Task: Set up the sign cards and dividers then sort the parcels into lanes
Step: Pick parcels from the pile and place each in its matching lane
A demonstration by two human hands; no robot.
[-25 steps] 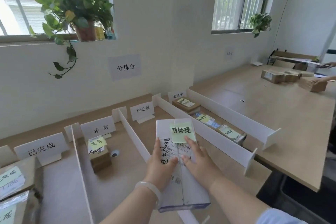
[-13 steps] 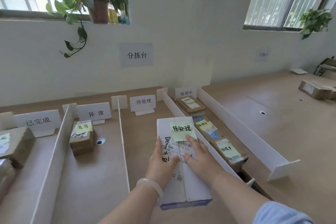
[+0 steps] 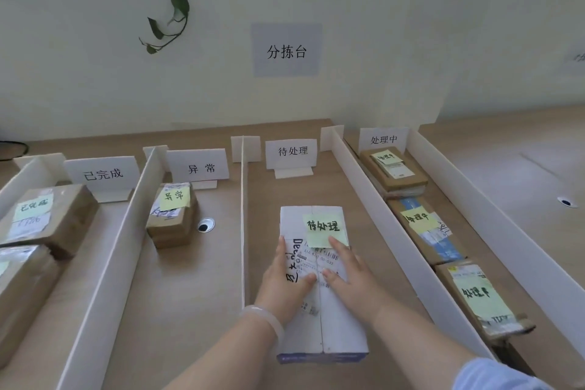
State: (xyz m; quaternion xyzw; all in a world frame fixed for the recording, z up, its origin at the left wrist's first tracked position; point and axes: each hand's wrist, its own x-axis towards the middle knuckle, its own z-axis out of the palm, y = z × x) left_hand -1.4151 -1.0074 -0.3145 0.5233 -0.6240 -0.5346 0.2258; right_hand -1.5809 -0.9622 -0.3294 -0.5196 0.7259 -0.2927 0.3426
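Left hand [image 3: 285, 282] and right hand [image 3: 348, 279], fingers straight, press flat on a white rectangular cardboard parcel [image 3: 335, 332] lying in the lane headed by the white sign card 待处理 [image 3: 292, 152] (its green sticky note [image 3: 323, 229] matches). A crooked push could likely topple the thin white upright divider [image 3: 243, 215] alongside.

1. A white parcel [image 3: 319, 326] bearing a green note that reads 待处理 lies flat in the lane headed by the 待处理 sign card [image 3: 291, 152].
2. White dividers [image 3: 243, 231] stand on edge, marking four lanes.
3. Brown parcels [image 3: 172, 225] with green notes lie in the other lanes, before upright cards 已完成 [image 3: 103, 173], 异常 [image 3: 201, 168] and 处理中 [image 3: 383, 139].
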